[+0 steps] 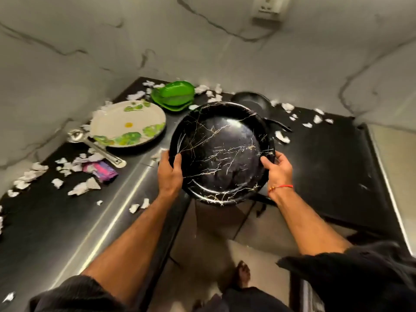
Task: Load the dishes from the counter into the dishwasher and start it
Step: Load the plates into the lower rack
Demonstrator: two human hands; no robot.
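A: hands status?
B: left hand [169, 174] and right hand [277, 169] both clamped on the rim of the black marbled plate [221, 152], thumbs on its face, one hand per side. Plate is held up, tilted toward the camera, above the counter [333, 163] corner.
A: rest of the dishes?
B: on the counter. White plate with green leaves [128, 123] to the left, steel ladle [94, 145] touching its near-left edge. Green dishes [173, 95] stacked behind it. Black pan [254, 102] partly hidden behind the held plate.
A: clutter?
B: torn paper scraps [83, 188] scattered all over, pink-purple wrapper [101, 170] near the ladle handle.
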